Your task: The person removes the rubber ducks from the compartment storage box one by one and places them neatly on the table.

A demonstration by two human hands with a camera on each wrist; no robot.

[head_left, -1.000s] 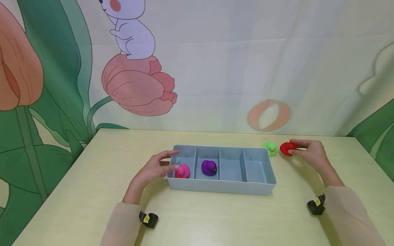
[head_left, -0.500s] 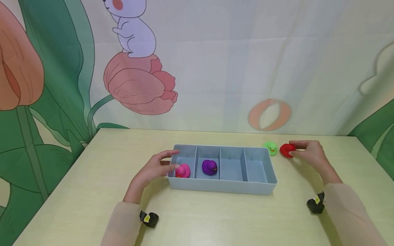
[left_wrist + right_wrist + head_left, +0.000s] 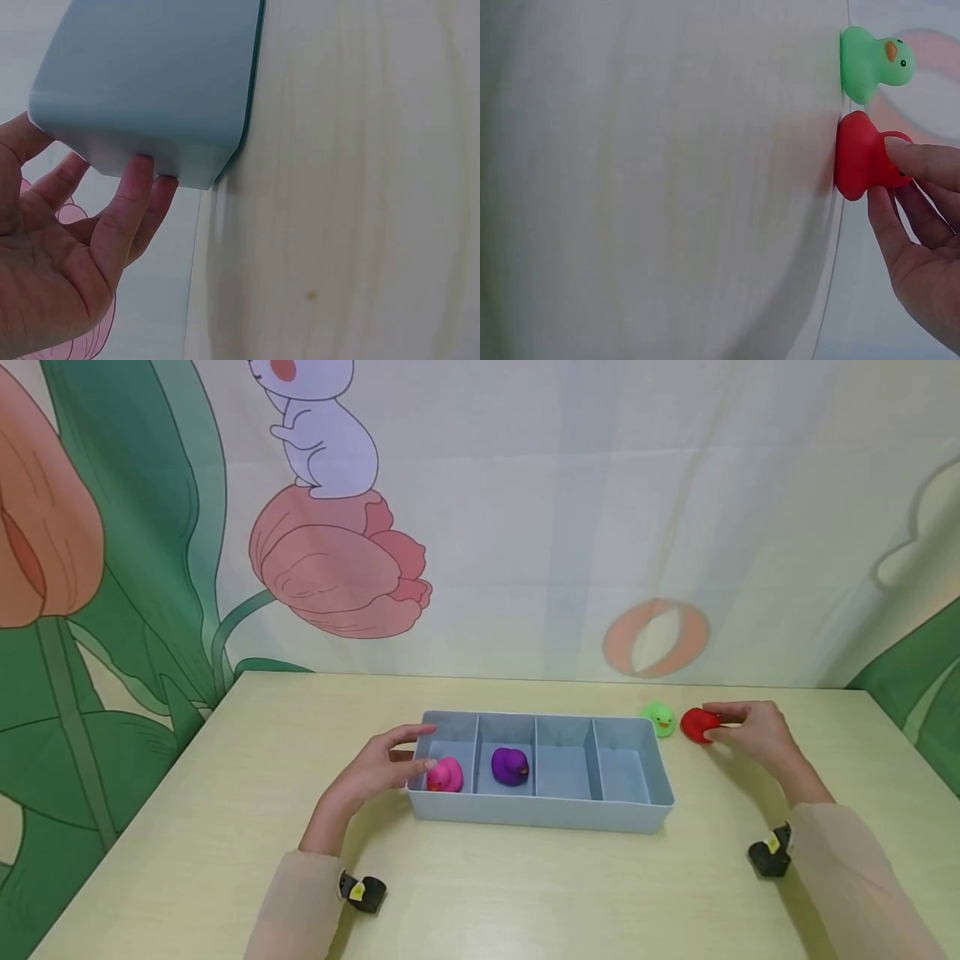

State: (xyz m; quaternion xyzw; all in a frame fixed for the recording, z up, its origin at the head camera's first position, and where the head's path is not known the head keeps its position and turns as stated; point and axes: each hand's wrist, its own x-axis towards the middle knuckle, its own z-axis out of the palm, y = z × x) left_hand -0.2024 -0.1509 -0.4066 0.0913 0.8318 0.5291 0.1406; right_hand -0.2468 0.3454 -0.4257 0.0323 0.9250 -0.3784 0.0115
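On the table stands a grey-blue box (image 3: pixel 540 815) with several compartments in a row. My left hand (image 3: pixel 378 764) grips its left end; thumb and index finger reach over the rim, and in the left wrist view other fingers (image 3: pixel 124 210) press the outer end wall. A pink rubber duck (image 3: pixel 447 774) sits in the leftmost compartment, close to my thumb. The adjoining compartment holds a purple rubber duck (image 3: pixel 510 767). Right of the box, my right hand (image 3: pixel 757 737) pinches a red rubber duck (image 3: pixel 698 726) by its head. The red duck's base appears to rest on the table.
A green rubber duck (image 3: pixel 660 720) stands between the box's back right corner and the red duck. Behind the table's far edge hangs a printed cloth (image 3: pixel 517 543) with flowers and an animal. Each wrist carries a small black camera (image 3: pixel 770 856).
Both hands, the box and the ducks stay practically where they were. Only a slight shift of the whole head view shows.
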